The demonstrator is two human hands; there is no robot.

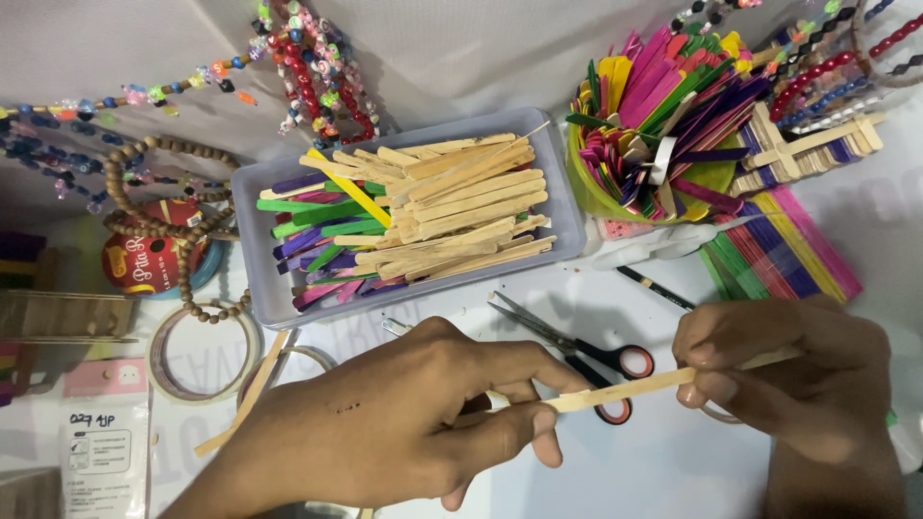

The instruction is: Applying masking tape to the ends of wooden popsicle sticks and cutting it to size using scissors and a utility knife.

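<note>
My left hand (404, 423) and my right hand (788, 365) together hold a plain wooden craft stick (625, 389) level over the white table, one hand at each end. Left fingers pinch its left end, right thumb and fingers pinch its right end. Black scissors with red-lined handles (586, 351) lie on the table just behind the stick. Beyond them stands a grey tray (260, 288) filled with plain and coloured craft sticks (452, 207).
A green cup of coloured sticks (663, 115) stands at the back right, beside flat panels of glued sticks (788, 240). Bead strings (308, 67) hang at the back. Tape rolls (197, 351), a loose stick (240, 399), a pencil (654, 286) and a red round tin (154, 255) lie left.
</note>
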